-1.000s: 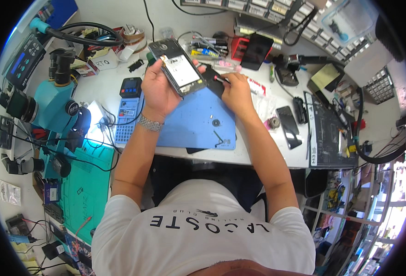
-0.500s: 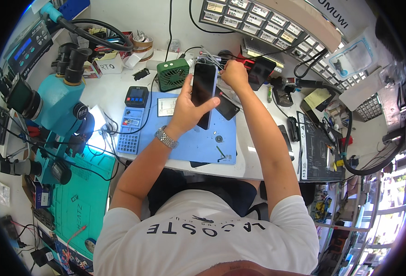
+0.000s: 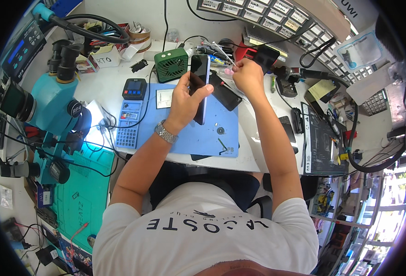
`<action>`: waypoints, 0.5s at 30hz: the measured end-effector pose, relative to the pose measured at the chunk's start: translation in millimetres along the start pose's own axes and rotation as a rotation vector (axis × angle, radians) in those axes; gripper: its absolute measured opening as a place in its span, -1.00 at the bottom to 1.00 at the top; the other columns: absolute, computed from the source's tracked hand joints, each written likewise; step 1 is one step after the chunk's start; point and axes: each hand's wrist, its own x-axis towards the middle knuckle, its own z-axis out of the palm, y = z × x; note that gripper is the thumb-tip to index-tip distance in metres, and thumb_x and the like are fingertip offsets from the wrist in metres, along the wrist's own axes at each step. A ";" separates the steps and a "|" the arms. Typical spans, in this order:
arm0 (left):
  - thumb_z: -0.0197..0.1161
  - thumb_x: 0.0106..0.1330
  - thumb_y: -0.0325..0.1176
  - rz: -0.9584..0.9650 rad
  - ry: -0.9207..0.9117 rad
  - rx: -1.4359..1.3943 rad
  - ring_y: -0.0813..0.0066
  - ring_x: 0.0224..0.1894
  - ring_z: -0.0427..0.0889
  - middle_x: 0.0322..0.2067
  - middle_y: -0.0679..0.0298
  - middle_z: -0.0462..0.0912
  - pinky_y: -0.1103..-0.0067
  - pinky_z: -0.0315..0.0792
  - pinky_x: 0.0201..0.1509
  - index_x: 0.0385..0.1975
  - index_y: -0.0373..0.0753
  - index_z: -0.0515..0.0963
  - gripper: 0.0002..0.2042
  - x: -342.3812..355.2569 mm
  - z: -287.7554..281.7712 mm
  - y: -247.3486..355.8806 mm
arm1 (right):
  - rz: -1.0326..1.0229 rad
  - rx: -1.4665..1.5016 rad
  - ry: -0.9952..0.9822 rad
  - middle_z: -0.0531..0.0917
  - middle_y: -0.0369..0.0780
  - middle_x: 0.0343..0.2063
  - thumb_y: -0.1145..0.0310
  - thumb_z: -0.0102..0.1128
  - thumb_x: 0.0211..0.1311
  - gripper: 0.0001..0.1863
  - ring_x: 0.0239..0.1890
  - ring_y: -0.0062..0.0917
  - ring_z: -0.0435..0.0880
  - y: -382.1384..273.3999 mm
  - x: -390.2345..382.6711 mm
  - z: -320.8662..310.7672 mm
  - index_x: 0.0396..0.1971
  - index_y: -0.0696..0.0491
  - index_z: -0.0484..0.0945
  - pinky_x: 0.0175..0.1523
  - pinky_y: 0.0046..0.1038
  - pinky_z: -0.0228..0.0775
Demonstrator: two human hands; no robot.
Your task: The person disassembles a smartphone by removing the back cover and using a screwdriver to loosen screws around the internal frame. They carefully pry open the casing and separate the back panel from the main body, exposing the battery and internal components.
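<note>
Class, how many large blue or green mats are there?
2: a blue mat below the left hand; a green mat farther left. Others may be hidden.

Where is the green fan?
In the head view, the green fan stands above and slightly left of centre, by the blue mat's back edge, just left of the phone in the left hand.

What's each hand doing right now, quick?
Left hand: closed around a phone, thumb across its front.
Right hand: closed, pinching what looks like a thin tool; exact kind cannot be told.
</note>
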 end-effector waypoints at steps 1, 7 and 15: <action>0.46 0.35 -0.26 -0.024 0.006 -0.033 0.69 -0.18 0.53 -0.21 0.35 0.57 0.67 0.47 -0.06 -0.07 -0.29 0.51 -0.67 0.2 0.7 0.4 | 0.040 0.163 0.011 0.78 -0.07 -0.39 0.35 0.50 0.24 -0.77 -0.31 -0.31 0.78 3.7 -11.0 -1.9 -0.29 0.23 0.74 -0.13 -0.27 0.60; 0.50 0.36 -0.31 -0.025 0.158 -0.213 0.64 -0.12 0.56 -0.17 0.31 0.58 0.65 0.48 0.00 0.06 -0.29 0.39 -0.56 2.4 5.9 -5.8 | 0.065 0.842 -0.024 0.72 -0.16 -0.24 0.47 0.18 0.57 -0.90 -0.22 -0.52 0.78 -0.7 -72.0 12.3 -0.12 0.19 0.49 -0.08 -0.51 0.66; 0.52 0.38 -0.33 0.010 0.352 -0.461 0.58 -0.14 0.65 -0.10 0.28 0.61 0.57 0.60 -0.05 0.09 -0.26 0.33 -0.52 7.9 -4.0 -10.2 | -0.126 1.384 0.068 0.66 -0.03 -0.05 0.65 0.19 0.48 -0.81 -0.01 -0.37 0.79 -36.7 -109.1 7.8 -0.05 0.20 0.38 0.18 -0.38 0.68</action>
